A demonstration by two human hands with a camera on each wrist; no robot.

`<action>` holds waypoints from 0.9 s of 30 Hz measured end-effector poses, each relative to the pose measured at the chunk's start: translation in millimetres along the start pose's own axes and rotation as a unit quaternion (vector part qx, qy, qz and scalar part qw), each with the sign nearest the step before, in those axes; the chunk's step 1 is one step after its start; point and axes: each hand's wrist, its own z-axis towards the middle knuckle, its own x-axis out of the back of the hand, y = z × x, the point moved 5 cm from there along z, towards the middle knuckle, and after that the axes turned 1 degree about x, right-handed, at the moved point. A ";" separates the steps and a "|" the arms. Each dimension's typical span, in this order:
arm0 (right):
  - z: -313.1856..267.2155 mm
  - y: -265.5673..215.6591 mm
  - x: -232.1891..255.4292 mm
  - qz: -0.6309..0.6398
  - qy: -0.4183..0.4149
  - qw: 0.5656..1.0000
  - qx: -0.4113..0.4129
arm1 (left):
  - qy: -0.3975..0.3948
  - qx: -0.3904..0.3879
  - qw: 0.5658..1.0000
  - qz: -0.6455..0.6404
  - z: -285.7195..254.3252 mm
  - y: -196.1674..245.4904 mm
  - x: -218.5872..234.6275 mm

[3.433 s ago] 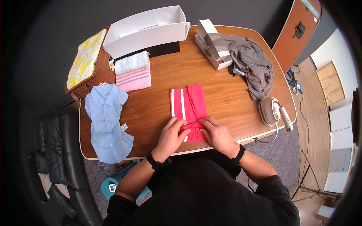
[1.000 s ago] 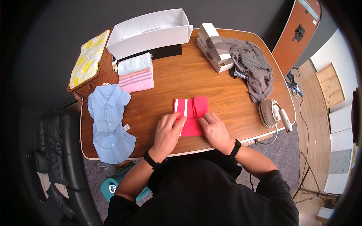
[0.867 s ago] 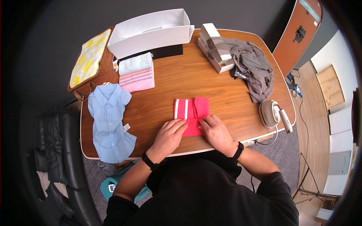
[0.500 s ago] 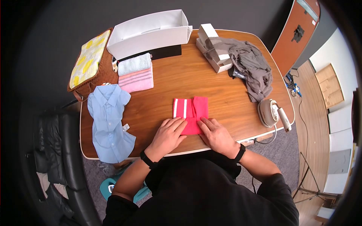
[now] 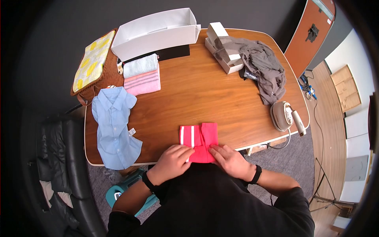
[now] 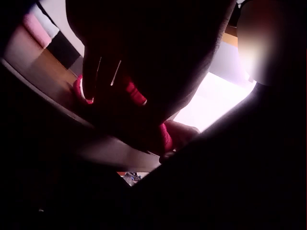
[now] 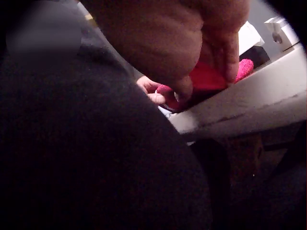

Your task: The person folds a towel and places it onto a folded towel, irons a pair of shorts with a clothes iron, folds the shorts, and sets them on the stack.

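Both hands [image 5: 173, 160] [image 5: 229, 158] grip the folded shorts [image 5: 198, 140] at the surface [image 5: 221, 102] edge; next, probably lifting them.

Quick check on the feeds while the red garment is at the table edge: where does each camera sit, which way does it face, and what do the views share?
Head: worn on the head, facing forward and down at the wooden table; shows the left hand and right hand on the red garment, plus forearms and the dark top.
Left wrist: under the left hand, facing along the table edge; mostly dark palm and clothing.
Right wrist: under the right hand, facing the table's edge from below.
Shared: all three show the red garment.
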 end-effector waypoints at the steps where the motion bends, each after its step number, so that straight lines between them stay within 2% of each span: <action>1: 3.2 4.7 3.5 0.053 0.003 0.998 -0.021 | 0.005 0.022 0.999 -0.047 2.4 -7.3 2.7; 2: 8.7 7.5 7.8 0.053 0.004 0.998 -0.019 | -0.007 0.051 0.996 -0.079 8.6 -15.1 7.0; 3: 14.7 18.2 10.5 0.119 -0.013 0.988 -0.092 | 0.009 0.069 0.991 -0.110 13.3 -23.3 9.4; 4: 19.3 29.6 11.9 0.184 -0.028 0.969 -0.165 | -0.015 0.125 0.982 -0.139 18.0 -35.3 8.5; 5: 26.3 36.9 14.9 0.182 -0.026 0.969 -0.166 | -0.039 0.179 0.969 -0.168 22.5 -47.0 5.9; 6: 32.9 48.3 15.0 0.211 -0.023 0.956 -0.203 | -0.004 0.188 0.968 -0.169 28.4 -56.5 3.2; 11: 54.8 75.4 7.7 0.269 -0.035 0.915 -0.299 | -0.012 0.231 0.958 -0.172 48.6 -80.2 -3.2; 12: 55.1 77.1 4.7 0.269 -0.036 0.915 -0.299 | -0.012 0.241 0.955 -0.174 48.9 -85.1 -6.1; 14: 56.9 78.5 2.6 0.191 0.000 0.946 -0.263 | -0.014 0.254 0.951 -0.176 47.3 -86.9 -8.0; 20: 57.5 81.1 -2.4 0.127 0.052 0.962 -0.236 | 0.035 0.262 0.952 -0.155 49.5 -80.2 -3.3; 21: 57.8 80.0 -0.7 0.127 0.053 0.962 -0.236 | 0.041 0.260 0.954 -0.146 49.7 -81.0 -3.8; 23: 59.3 77.5 3.3 0.028 0.001 0.968 -0.248 | 0.047 0.257 0.956 -0.136 50.7 -79.9 -4.1; 25: 60.8 78.8 6.4 -0.006 -0.013 0.972 -0.236 | 0.048 0.246 0.968 -0.018 52.7 -74.3 -2.9; 27: 60.7 81.2 7.1 -0.039 -0.027 0.974 -0.223 | 0.041 0.242 0.969 0.019 53.0 -69.8 -3.7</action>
